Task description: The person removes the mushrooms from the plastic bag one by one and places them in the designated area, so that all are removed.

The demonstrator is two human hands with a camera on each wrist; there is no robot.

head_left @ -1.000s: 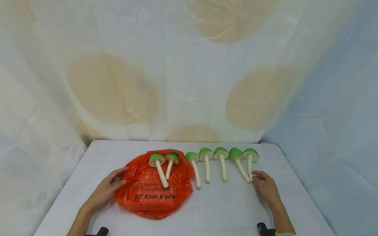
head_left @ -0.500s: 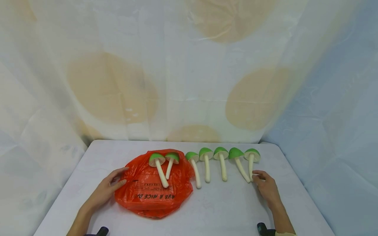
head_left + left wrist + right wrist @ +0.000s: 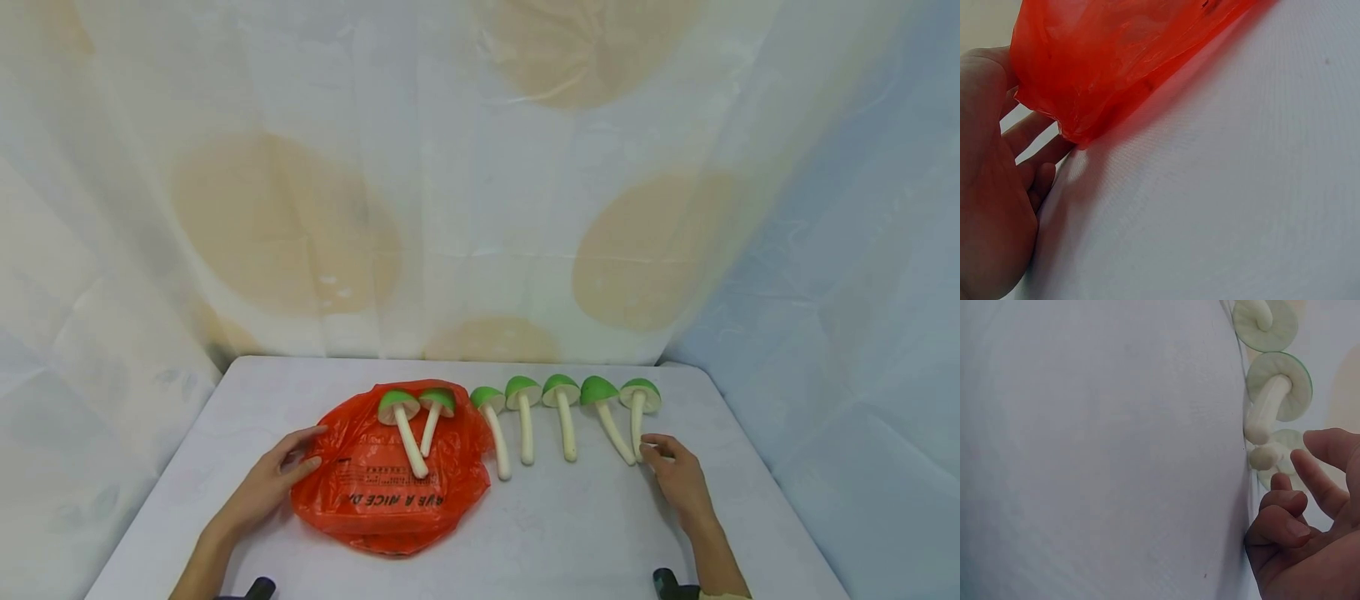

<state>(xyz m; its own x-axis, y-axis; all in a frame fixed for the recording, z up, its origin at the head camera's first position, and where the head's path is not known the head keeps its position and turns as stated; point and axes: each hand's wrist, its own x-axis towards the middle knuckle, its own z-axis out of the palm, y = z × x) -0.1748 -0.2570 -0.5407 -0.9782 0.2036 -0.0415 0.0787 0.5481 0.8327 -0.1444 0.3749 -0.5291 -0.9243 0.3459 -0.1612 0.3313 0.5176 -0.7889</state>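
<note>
A red plastic bag (image 3: 375, 525) with black print lies on the table, and two green-capped toy mushrooms (image 3: 408, 442) rest on top of it. My left hand (image 3: 266, 487) touches the bag's left edge with spread, relaxed fingers; in the left wrist view the bag's corner hides some fingertips. To the bag's right, several more such mushrooms stand out in a row, caps away from me. At the far right end, my right hand (image 3: 675, 475) is by the stem foot of the last mushroom (image 3: 639, 400). Its thumb and forefinger are apart in the right wrist view.
A white table (image 3: 555, 533) carries everything. Pale cloth with tan spots (image 3: 487, 208) hangs behind it and at the sides. The leftmost mushroom (image 3: 495, 437) of the row lies against the bag's right edge.
The last mushroom on the right has shifted slightly rightward since the first frame, its stem foot staying by my right hand. Both hands have hardly moved.
</note>
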